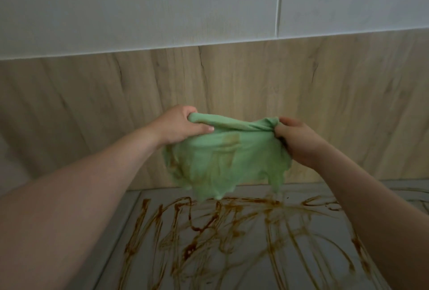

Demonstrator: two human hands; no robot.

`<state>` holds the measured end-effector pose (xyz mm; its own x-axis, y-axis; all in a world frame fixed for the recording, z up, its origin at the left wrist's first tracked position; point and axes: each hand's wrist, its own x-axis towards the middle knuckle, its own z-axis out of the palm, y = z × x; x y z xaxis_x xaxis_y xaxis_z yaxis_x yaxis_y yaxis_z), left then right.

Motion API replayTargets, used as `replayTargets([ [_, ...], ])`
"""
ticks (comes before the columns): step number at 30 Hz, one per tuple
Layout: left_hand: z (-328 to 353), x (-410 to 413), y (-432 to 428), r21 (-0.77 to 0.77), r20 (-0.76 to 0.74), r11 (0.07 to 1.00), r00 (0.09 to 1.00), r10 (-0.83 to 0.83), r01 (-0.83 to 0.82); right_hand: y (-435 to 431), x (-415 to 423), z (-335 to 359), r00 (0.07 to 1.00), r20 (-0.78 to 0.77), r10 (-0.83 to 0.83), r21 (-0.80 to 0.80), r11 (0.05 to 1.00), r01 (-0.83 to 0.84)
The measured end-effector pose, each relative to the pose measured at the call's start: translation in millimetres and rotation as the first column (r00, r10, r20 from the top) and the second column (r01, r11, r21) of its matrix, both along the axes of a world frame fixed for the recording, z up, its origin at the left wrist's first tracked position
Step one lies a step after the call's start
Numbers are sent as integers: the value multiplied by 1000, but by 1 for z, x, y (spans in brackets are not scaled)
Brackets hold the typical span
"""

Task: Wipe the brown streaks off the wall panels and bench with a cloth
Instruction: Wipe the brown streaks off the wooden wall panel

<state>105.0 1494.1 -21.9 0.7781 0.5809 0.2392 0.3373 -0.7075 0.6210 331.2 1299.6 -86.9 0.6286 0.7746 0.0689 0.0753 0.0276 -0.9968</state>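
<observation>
Both hands, left hand (180, 125) and right hand (299, 141), grip cloth (227, 159) between them

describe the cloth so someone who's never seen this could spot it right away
Start at the wood-grain wall panel under the pale upper panels, above the grey bench scrawled with brown streaks. In front of that panel the left hand and right hand hold a limp green cloth by its top edge. It is the only green thing, blotched with brown stains.
</observation>
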Motion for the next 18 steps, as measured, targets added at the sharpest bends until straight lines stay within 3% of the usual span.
replayTargets([
  [2,-2,-4,3,-283,43,956,997,-69,78,-1,5,-7,987,-109,-122,-5,993,122],
  [3,-1,-5,2,-438,96,890,991,-96,129,-2,7,-9,971,-186,-154,-9,988,155],
  [5,0,-6,2,-593,158,783,981,-115,188,-4,7,-11,934,-327,-143,53,984,169],
  [8,1,-4,2,-548,127,825,989,-81,138,-14,8,-9,913,-400,77,119,992,-31],
  [10,2,-5,5,-543,166,828,984,-57,140,-23,4,-9,940,-289,182,68,983,-170],
  [12,2,-5,12,-573,231,789,967,-104,222,-27,3,-9,969,-184,168,81,985,-155],
  [14,3,-6,15,-551,201,797,966,-160,247,-30,5,-9,963,-228,143,182,978,-102],
  [16,5,-4,19,-411,117,886,976,-183,215,-32,7,-7,926,-350,142,261,964,-49],
  [18,9,-2,22,-186,20,969,987,-162,163,-31,9,-4,933,-355,58,215,976,21],
])
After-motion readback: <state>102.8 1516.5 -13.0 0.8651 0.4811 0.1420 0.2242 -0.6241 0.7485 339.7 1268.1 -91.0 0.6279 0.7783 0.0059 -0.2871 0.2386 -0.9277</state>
